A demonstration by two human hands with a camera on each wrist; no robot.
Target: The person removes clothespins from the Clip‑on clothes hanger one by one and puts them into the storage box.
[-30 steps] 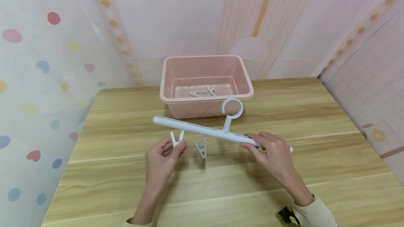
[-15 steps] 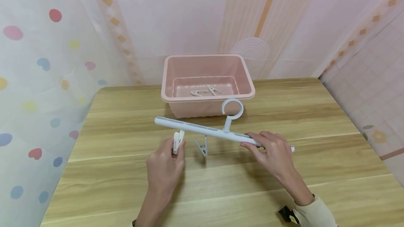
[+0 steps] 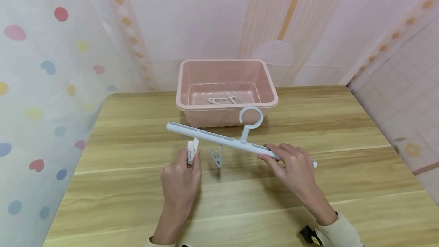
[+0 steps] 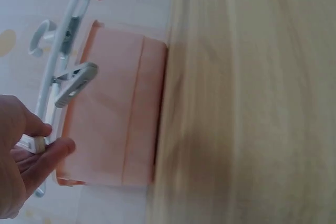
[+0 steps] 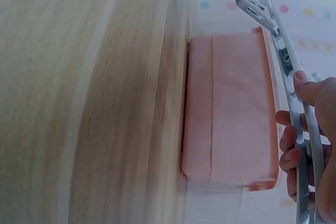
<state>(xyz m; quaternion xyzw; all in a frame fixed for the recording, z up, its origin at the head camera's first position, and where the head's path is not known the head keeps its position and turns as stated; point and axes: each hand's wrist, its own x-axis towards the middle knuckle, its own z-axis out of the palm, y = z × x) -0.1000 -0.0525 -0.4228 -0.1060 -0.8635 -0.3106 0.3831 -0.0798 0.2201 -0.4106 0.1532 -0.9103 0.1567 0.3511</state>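
Note:
A light-blue clothes hanger (image 3: 209, 136) is held up above the table, its round hook toward the bin. My right hand (image 3: 295, 169) grips its right-hand part, fingers wrapped round the bar in the right wrist view. One grey-white clip (image 3: 217, 158) hangs from the underside of the bar, near the middle; the left wrist view shows this clip (image 4: 77, 83) side-on. My left hand (image 3: 181, 182) pinches a second white clip (image 3: 191, 151) between thumb and fingers, its tips pointing up just below the bar's left half. The lower part of that clip is hidden in the hand.
Behind the hanger a pink plastic bin (image 3: 226, 116) stands on the wooden table (image 3: 137, 186), with a couple of white clips (image 3: 214, 101) on its floor. A patterned wall covering (image 3: 192, 18) rises right behind the table. A black strap (image 3: 310, 235) shows at the right sleeve.
My left hand has turned its clip so the back of the hand faces up, and has moved it up slightly toward the bar. The right hand keeps its grip on the hanger.

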